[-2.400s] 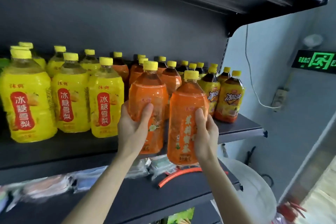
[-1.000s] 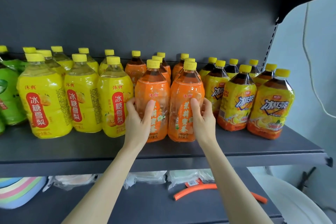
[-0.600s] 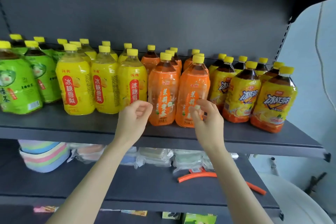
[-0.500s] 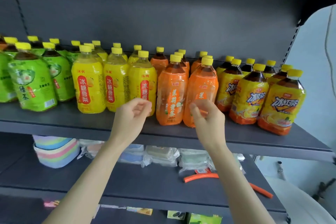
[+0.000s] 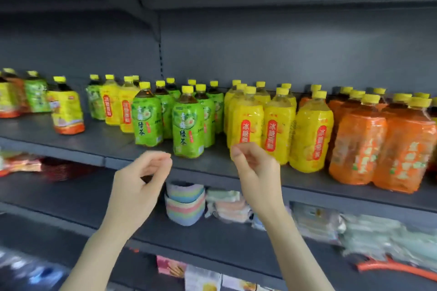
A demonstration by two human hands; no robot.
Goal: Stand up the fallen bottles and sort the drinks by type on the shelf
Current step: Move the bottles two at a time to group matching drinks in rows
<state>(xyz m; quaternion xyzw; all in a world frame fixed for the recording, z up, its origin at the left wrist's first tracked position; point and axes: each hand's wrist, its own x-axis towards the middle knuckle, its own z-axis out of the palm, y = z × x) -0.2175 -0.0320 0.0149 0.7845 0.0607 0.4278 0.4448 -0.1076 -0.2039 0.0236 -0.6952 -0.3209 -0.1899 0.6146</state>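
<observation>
"Grey metal, that shelf. What stands on it?" asks one.

"Bottles with yellow caps, all upright," says the other. "From the right come orange bottles, then yellow bottles touching them, then green bottles just beside those. Each group runs several deep toward the back wall."

"And further left?"

"A mixed lot. Two yellow-labelled bottles stand left of and behind the front green one, with another green bottle at their left. A lone bottle with a yellow and orange label stands apart from them. At the far left, green, yellow and orange labels crowd together, too blurred to tell one from another."

"The person's hands?"

"Both are raised before the shelf edge and hold nothing. The left hand sits below the green bottles, fingers loosely curled, thumb a little apart from them. The right hand is in front of the yellow bottles, fingers bent, thumb and forefinger tips close together. Neither touches a bottle."

"Below?"

"On the lower shelf, a stack of pastel bowls, wrapped packets beside it, and an orange tube at the right."
</observation>
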